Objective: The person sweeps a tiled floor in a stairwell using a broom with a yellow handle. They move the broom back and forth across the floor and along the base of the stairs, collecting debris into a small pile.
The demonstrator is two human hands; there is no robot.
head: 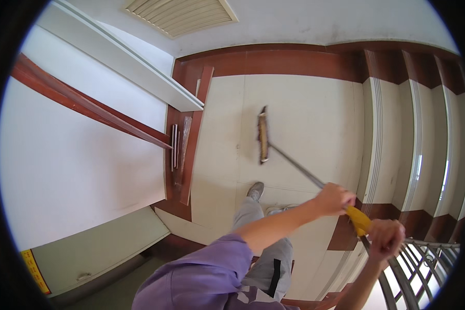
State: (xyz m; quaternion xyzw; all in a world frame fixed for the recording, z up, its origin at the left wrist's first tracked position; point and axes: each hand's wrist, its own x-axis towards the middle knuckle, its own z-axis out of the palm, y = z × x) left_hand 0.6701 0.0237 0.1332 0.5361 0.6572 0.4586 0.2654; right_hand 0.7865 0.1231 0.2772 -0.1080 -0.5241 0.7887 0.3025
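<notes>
A long-handled sponge mop, or a similar floor tool with a narrow head [263,135], stands out over the pale tiled landing [302,116]. The head looks dark-edged with a tan strip, and it is blurred; whether it touches the floor I cannot tell. Its grey metal pole [300,166] runs down to the right into my left hand [335,199], closed around it. Beyond that hand the pole has a yellow sleeve [358,219]. My right hand [385,238] is closed at the upper end of this yellow part.
Stairs [407,143] with ribbed edges lie to the right. A metal railing [405,267] curves at the lower right. Reddish-brown boards [198,155] and thin strips lean or lie at the left wall. A louvred vent [182,13] is above. A door [108,248] stands lower left.
</notes>
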